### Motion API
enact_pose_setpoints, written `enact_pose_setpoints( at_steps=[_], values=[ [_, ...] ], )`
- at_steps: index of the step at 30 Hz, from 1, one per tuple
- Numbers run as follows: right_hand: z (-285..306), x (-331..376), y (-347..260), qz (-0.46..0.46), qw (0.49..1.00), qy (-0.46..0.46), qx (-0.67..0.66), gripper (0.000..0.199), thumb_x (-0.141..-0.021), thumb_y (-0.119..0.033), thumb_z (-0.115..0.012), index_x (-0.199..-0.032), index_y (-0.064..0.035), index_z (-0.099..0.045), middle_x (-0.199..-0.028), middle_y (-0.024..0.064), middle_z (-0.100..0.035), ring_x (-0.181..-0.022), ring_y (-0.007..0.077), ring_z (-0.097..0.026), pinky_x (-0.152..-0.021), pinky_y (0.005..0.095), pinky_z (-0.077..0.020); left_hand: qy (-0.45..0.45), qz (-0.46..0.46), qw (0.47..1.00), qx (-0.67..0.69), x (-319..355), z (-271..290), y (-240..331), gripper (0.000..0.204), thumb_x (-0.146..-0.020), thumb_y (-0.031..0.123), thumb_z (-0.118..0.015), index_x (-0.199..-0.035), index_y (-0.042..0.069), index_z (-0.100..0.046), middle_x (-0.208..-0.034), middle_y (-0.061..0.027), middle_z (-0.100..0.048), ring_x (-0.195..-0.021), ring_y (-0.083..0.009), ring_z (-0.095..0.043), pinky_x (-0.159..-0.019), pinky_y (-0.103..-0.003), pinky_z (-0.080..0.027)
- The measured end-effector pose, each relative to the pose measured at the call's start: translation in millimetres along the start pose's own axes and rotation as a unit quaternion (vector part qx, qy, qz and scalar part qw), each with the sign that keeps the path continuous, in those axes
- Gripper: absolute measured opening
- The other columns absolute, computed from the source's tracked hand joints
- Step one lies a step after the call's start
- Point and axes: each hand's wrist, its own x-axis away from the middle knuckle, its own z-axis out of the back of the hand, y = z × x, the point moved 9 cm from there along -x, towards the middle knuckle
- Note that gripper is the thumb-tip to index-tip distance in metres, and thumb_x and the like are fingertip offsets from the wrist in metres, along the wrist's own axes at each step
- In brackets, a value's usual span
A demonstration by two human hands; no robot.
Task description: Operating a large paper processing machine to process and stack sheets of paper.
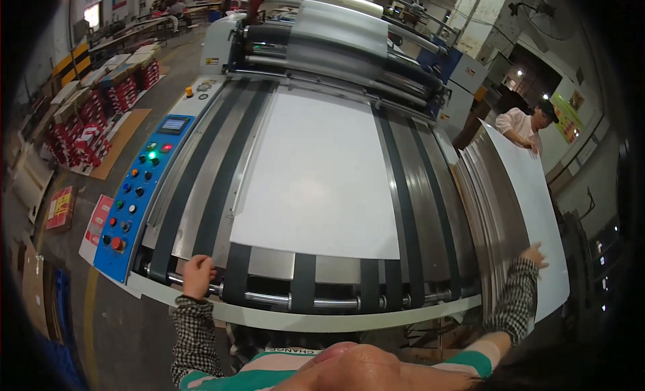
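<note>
A large white sheet lies flat on the dark belts of a wide feeding machine. My left hand, its fingers curled with nothing seen in them, hovers by the near left corner of the machine, apart from the sheet. On the right, my right hand reaches over the top white sheet of a tall stack, fingers stretched out. Whether it touches that sheet I cannot tell. Checked sleeve covers are on both my forearms.
A blue control panel with buttons runs along the machine's left side. Rollers with a film web stand at the far end. A co-worker holds the stack's far edge. Red-and-white bundles are piled at left.
</note>
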Motion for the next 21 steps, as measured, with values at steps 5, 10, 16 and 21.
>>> enact_pose_setpoints(
  at_steps=[5, 10, 16, 21],
  values=[
    [14, 95, -102, 0.241, 0.935, -0.207, -0.158, 0.016, -0.074, -0.009, -0.045, -0.071, 0.0014, -0.057, -0.076, 0.0182, -0.058, -0.075, 0.031, -0.057, -0.067, 0.039, -0.0459, -0.166, -0.049, 0.984, -0.041, 12, -104, -2, 0.02, -0.08, 0.011, -0.049, -0.093, -0.005, -0.052, -0.071, -0.0075, -0.056, -0.059, -0.0124, -0.053, -0.053, -0.023, -0.044],
    [86, 280, -251, 0.454, 0.819, -0.098, -0.338, 0.016, -0.061, -0.012, -0.049, -0.051, -0.0022, -0.056, -0.069, 0.0166, -0.055, -0.073, 0.0305, -0.05, -0.064, 0.042, -0.0386, -0.414, -0.13, 0.891, -0.132, 97, -239, 11, 0.034, -0.077, 0.023, -0.055, -0.096, -0.005, -0.054, -0.078, -0.0126, -0.059, -0.068, -0.0162, -0.056, -0.063, -0.027, -0.045],
    [223, 415, -311, 0.252, 0.621, -0.388, -0.633, 0.023, -0.073, -0.014, -0.046, -0.08, 0.0041, -0.057, -0.09, 0.0217, -0.055, -0.09, 0.035, -0.048, -0.081, 0.0409, -0.0364, -0.444, -0.07, 0.851, -0.273, 93, -225, -28, 0.032, -0.073, 0.017, -0.053, -0.097, -0.004, -0.055, -0.087, -0.0153, -0.06, -0.073, -0.0191, -0.058, -0.069, -0.029, -0.044],
    [260, 435, -297, 0.329, 0.476, -0.287, -0.763, 0.02, -0.075, -0.018, -0.05, -0.076, -0.0013, -0.061, -0.092, 0.0163, -0.057, -0.091, 0.0339, -0.049, -0.085, 0.0414, -0.0325, -0.307, 0.045, 0.946, -0.093, 79, -123, -32, 0.029, -0.072, 0.01, -0.051, -0.097, -0.003, -0.055, -0.082, -0.0075, -0.059, -0.074, -0.015, -0.055, -0.067, -0.028, -0.043]
  ],
)
